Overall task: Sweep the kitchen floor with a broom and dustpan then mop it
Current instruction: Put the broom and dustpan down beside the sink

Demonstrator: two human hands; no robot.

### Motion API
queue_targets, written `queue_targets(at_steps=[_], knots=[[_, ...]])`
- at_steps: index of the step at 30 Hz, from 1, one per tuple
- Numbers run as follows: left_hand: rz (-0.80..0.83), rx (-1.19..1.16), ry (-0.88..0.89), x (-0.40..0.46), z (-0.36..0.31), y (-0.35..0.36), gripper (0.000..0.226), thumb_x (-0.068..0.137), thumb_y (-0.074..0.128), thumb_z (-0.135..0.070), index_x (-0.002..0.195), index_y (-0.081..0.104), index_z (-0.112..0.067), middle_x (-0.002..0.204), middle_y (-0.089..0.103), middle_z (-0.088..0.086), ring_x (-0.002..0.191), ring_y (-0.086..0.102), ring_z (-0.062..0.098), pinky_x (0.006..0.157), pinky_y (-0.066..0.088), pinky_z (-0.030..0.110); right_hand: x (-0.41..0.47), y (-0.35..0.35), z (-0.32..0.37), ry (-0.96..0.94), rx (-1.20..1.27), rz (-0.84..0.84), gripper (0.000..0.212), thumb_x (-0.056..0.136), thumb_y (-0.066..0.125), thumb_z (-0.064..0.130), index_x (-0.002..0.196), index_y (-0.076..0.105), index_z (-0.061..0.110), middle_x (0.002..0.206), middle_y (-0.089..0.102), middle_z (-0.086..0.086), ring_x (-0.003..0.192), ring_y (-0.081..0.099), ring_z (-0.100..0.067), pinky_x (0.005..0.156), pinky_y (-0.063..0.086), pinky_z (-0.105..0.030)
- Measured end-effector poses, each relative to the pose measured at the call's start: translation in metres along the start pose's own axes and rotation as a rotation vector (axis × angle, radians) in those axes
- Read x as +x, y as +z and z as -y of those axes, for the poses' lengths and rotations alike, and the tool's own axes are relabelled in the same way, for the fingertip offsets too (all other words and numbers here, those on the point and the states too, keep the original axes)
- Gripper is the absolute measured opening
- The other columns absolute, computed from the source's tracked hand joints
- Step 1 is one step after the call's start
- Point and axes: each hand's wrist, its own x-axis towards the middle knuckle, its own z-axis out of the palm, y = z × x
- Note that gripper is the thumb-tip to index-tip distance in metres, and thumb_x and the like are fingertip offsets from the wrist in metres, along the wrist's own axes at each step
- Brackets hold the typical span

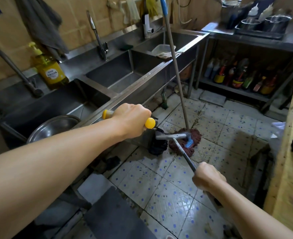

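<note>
Low on the right, the right hand (208, 176) is curled tight around a thin grey metal handle (185, 155) that ends in a grey bar (170, 136) on the tiled floor (168, 200). A bit further out, the left hand (131, 120) grips a yellow handle (150, 123) beside the steel sink edge (125, 97). Past them, the dark red mop head (193, 137) sits on the floor, and its long pole (174, 57) leans up against the sink.

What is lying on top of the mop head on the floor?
On the reddish-brown mop head rests the blue-tipped end of a grey crossbar tool, whose shaft the right hand grips. The floor beneath the mop head is covered.
</note>
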Motion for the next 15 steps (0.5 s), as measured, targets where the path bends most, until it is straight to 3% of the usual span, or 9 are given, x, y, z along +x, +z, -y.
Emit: queue_targets(at_steps=[3, 6, 11, 15], knots=[[0.029, 0.009, -0.035, 0.005, -0.008, -0.007, 0.012, 0.080, 0.059, -0.025, 0.092, 0.059, -0.024, 0.082, 0.060, 0.000, 0.069, 0.055, 0.027, 0.043, 0.014, 0.023, -0.002, -0.011, -0.008, -0.014, -0.016, -0.002, 0.010, 0.086, 0.042, 0.011, 0.091, 0.046, 0.018, 0.076, 0.053, 0.002, 0.069, 0.060, -0.016, 0.058, 0.048, -0.027], [0.044, -0.002, -0.049, 0.009, -0.011, -0.010, 0.008, 0.080, 0.059, -0.024, 0.087, 0.058, -0.023, 0.083, 0.062, 0.001, 0.072, 0.057, 0.028, 0.043, 0.015, 0.023, -0.006, -0.022, -0.010, -0.019, -0.009, 0.013, 0.011, 0.085, 0.042, 0.010, 0.093, 0.045, 0.017, 0.079, 0.052, 0.000, 0.078, 0.063, -0.020, 0.067, 0.053, -0.030], [0.051, -0.041, -0.059, 0.012, -0.014, -0.004, 0.009, 0.082, 0.057, -0.022, 0.091, 0.059, -0.022, 0.091, 0.065, 0.003, 0.085, 0.064, 0.029, 0.056, 0.032, 0.027, -0.010, -0.028, -0.013, -0.039, 0.014, 0.020, 0.014, 0.084, 0.043, 0.009, 0.097, 0.044, 0.016, 0.085, 0.054, -0.001, 0.082, 0.064, -0.021, 0.074, 0.056, -0.033], [0.051, -0.061, -0.073, 0.015, -0.010, -0.002, 0.012, 0.082, 0.058, -0.022, 0.094, 0.060, -0.022, 0.093, 0.065, 0.002, 0.085, 0.063, 0.028, 0.059, 0.033, 0.028, -0.007, -0.023, -0.010, -0.062, 0.025, 0.041, 0.012, 0.085, 0.043, 0.009, 0.094, 0.043, 0.017, 0.079, 0.048, 0.000, 0.085, 0.065, -0.022, 0.077, 0.056, -0.036]])
